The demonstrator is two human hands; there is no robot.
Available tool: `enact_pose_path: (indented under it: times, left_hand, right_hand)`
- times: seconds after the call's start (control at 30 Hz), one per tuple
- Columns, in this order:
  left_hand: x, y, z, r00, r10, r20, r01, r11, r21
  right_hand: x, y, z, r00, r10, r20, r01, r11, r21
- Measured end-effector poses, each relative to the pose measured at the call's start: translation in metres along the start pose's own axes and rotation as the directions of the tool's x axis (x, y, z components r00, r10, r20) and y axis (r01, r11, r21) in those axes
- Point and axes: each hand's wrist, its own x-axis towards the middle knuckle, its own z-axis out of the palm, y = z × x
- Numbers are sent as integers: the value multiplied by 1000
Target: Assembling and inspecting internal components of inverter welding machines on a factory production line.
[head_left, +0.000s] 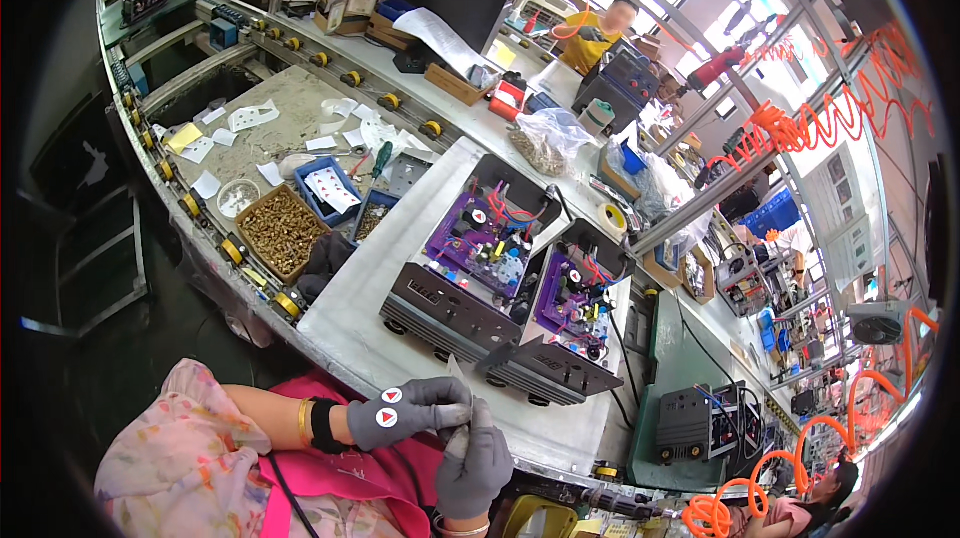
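My left hand (415, 412), in a grey glove, pinches a thin pale slip (455, 370), seen nearly edge-on. Close against it, my right hand (474, 466), also gloved, has its thumb and fingers pressed together at the slip's lower end. Two round white stickers (388, 417) with red triangles are stuck on the back of the left glove. Just beyond my hands stand two opened dark-cased electronic units, a left unit (450, 313) and a right unit (555, 363). Purple circuit boards and wires show inside both, each with a similar round sticker.
Left of the units are a box of brass fittings (281, 233), a blue tray (329, 188) holding sticker sheets and a green-handled screwdriver (382, 158). A further unit (690, 423) sits on a green surface at right. Across the bench is a person in yellow (583, 53). Orange coiled hoses hang at right.
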Motion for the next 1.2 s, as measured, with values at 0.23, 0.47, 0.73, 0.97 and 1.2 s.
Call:
enact_pose_path:
  times: [0.23, 0.47, 0.73, 0.97, 1.2]
  left_hand:
    - [3, -8, -6, 998, 56, 10, -57, 993, 105]
    - [2, -10, -8, 993, 110, -30, -106, 988, 112]
    - [2, -13, -2, 987, 158, -35, -156, 987, 43]
    - [-2, 6, -8, 991, 110, -73, -80, 940, 333]
    - [0, 31, -20, 992, -85, 92, 106, 961, -255]
  right_hand:
    - [-2, 3, 7, 996, -85, -26, 84, 996, -42]
    - [1, 3, 5, 994, -110, -3, 110, 993, -47]
    - [0, 1, 5, 994, -106, -18, 106, 994, -14]
    - [0, -3, 5, 991, -117, 61, 120, 992, -43]
    - [6, 7, -3, 960, -251, 120, 256, 966, -24]
